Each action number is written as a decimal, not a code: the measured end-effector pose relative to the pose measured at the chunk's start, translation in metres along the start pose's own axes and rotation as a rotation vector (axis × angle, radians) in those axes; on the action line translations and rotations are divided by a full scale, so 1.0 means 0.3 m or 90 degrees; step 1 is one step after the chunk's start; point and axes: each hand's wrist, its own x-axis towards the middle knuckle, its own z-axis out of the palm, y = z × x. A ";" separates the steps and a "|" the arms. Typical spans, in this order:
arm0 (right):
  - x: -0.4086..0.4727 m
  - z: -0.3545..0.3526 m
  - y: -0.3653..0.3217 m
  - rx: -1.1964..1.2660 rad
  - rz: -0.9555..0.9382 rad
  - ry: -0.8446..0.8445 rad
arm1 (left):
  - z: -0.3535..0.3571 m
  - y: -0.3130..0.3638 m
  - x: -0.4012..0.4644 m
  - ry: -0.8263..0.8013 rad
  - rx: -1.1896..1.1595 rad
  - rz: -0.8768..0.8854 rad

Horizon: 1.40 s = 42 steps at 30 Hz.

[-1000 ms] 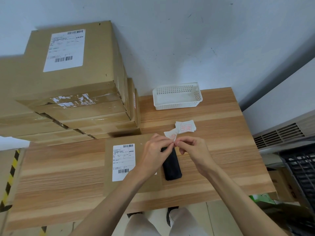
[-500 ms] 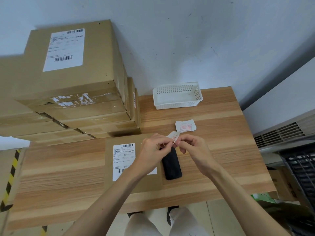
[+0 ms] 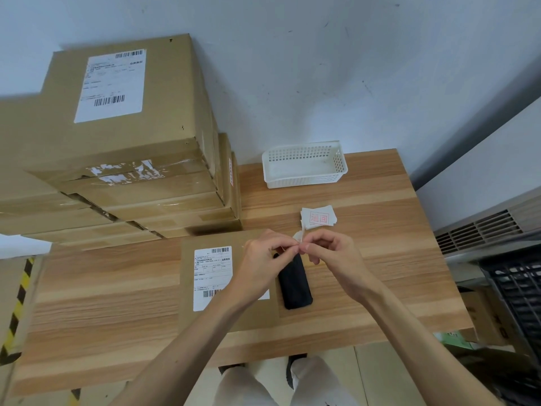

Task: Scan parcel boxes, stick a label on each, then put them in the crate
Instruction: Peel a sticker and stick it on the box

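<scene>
barely moved since a moment ago: left grip point(image 3: 265, 263) and right grip point(image 3: 328, 252) still pinched on small label point(image 3: 299, 236), picking at its backing. parcel box point(image 3: 202, 281) flat on desk point(image 3: 105, 288), just under left grip, closer to it; long side running away from body.
</scene>
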 end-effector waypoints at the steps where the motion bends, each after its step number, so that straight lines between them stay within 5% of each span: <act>1: -0.001 -0.002 0.001 -0.012 0.000 -0.003 | 0.002 -0.005 -0.001 -0.006 0.006 0.002; 31: 0.013 -0.011 0.048 -0.102 -0.022 -0.001 | 0.010 -0.011 0.017 -0.021 0.130 0.030; 42: 0.013 -0.015 0.047 -0.071 -0.032 -0.007 | -0.004 0.029 0.012 -0.030 -0.068 -0.185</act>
